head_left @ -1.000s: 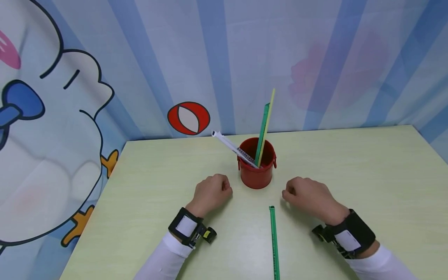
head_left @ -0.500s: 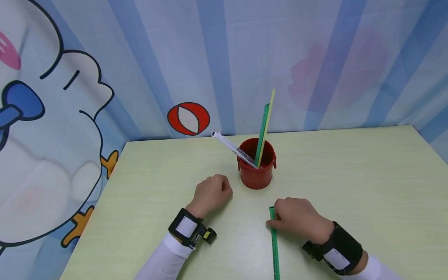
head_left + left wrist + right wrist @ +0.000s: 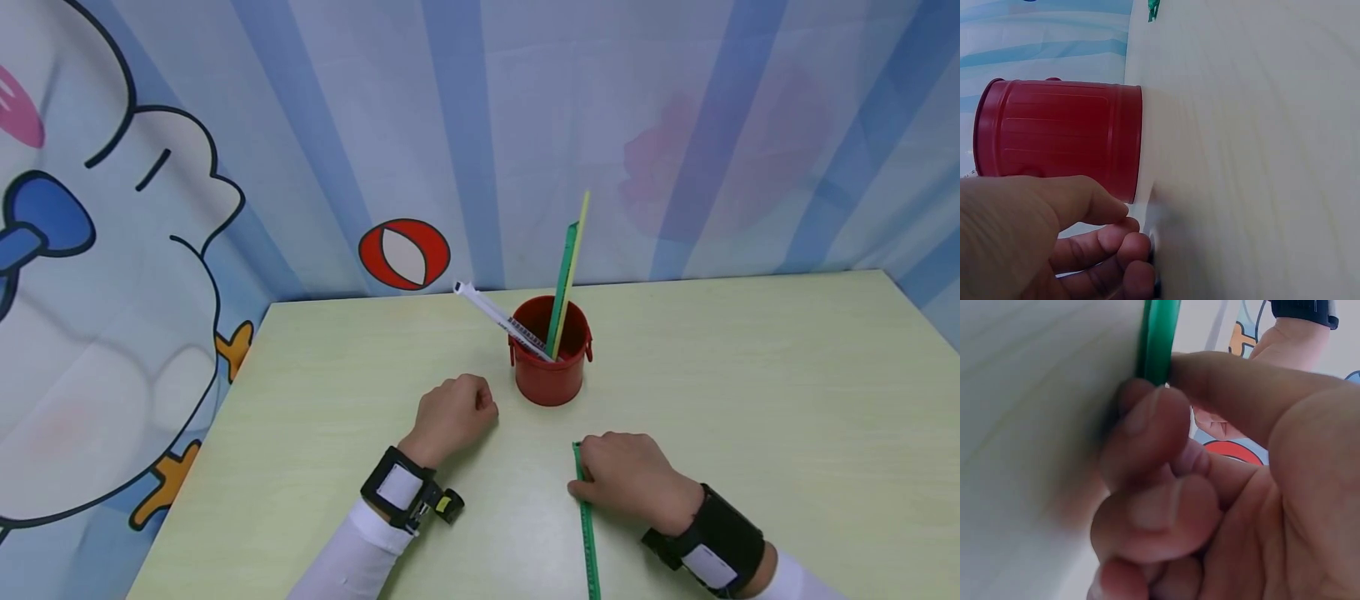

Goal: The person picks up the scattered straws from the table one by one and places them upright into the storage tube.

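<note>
A narrow green ruler (image 3: 589, 558) lies lengthwise on the table, its far end beside my fingers. My right hand (image 3: 633, 475) pinches it near that end; in the right wrist view, the thumb and curled fingers close on the green edge (image 3: 1161, 344). My left hand (image 3: 453, 421) rests on the table with loosely curled fingers and nothing in them. Just beyond it stands a small red bucket (image 3: 549, 383), also large in the left wrist view (image 3: 1060, 131). A white marker (image 3: 495, 312) leans left out of it, and a green strip (image 3: 561, 283) and a yellow-green stick (image 3: 576, 258) stand upright inside.
The pale wooden table (image 3: 750, 358) runs back to a blue striped cloth backdrop (image 3: 525, 125) printed with cartoon figures. A black camera band (image 3: 723, 537) sits on the right wrist, and another band (image 3: 401, 483) on the left.
My right hand has come left and toward the near side from beside the bucket and now pinches the ruler. The ruler's far end has shifted slightly left. The left hand has stayed still.
</note>
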`<state>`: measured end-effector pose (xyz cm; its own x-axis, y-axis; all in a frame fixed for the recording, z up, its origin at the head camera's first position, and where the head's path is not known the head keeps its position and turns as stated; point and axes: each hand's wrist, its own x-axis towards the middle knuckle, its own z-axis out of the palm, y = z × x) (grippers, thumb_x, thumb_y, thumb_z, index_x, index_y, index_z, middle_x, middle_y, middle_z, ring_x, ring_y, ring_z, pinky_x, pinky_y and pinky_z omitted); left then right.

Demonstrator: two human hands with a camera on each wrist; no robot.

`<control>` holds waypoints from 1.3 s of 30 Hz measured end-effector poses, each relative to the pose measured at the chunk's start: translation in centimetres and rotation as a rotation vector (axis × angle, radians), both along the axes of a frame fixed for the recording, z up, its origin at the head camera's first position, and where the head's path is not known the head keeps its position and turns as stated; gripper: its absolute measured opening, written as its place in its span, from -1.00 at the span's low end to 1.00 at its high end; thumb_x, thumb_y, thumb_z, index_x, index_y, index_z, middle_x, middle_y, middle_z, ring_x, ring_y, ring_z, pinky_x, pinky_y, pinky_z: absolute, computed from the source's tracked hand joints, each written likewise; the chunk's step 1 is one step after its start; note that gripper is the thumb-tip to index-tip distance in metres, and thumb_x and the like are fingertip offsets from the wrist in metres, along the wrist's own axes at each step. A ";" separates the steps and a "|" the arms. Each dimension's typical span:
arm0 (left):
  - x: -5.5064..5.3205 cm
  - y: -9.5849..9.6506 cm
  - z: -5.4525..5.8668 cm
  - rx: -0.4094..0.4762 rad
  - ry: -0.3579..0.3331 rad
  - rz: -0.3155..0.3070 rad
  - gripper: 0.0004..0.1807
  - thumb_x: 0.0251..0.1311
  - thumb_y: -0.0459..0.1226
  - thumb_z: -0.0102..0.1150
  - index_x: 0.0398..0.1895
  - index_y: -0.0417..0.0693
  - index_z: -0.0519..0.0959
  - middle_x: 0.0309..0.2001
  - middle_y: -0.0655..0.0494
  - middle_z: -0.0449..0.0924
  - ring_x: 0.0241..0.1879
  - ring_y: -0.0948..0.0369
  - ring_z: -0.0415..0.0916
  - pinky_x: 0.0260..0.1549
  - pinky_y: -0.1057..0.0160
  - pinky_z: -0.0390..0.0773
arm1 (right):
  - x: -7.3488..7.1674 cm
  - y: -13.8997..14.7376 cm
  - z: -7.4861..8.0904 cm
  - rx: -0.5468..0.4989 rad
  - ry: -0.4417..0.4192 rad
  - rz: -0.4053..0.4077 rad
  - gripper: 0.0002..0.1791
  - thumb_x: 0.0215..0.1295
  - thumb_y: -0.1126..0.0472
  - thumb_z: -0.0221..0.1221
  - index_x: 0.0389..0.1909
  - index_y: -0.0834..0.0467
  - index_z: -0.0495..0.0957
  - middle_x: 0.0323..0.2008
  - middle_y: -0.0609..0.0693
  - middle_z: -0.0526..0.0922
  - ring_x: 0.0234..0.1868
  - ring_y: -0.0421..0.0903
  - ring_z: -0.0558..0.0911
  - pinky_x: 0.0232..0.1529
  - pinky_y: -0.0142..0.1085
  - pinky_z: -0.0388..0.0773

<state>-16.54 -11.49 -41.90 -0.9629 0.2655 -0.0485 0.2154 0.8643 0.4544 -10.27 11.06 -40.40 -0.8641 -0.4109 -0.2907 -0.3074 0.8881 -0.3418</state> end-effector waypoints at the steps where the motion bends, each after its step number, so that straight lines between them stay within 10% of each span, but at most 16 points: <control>1: 0.0 0.0 0.0 0.000 -0.001 0.001 -0.83 0.11 -0.28 0.12 -0.62 0.04 0.49 -0.68 0.19 0.38 -0.62 0.24 0.35 -0.70 0.36 0.20 | 0.0 0.0 0.0 0.002 0.002 0.001 -0.57 0.05 0.03 0.34 -0.78 0.08 0.35 -0.79 -0.11 0.18 -0.68 -0.17 0.26 -0.64 -0.36 0.04; 39: -0.1 0.0 -0.1 0.001 -0.012 0.010 -0.82 0.13 -0.26 0.11 -0.62 0.04 0.49 -0.68 0.18 0.38 -0.61 0.24 0.36 -0.69 0.35 0.21 | -0.4 1.4 2.6 -0.153 0.139 -0.055 -0.69 0.09 0.22 0.13 -0.80 -0.01 0.39 -0.82 -0.17 0.24 -0.70 -0.20 0.31 -0.68 -0.37 0.11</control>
<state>-16.62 -11.45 -41.99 -0.9647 0.2564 -0.0598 0.2017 0.8657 0.4580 -10.71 12.47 -37.76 -0.9139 -0.3921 -0.1049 -0.3135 0.8461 -0.4312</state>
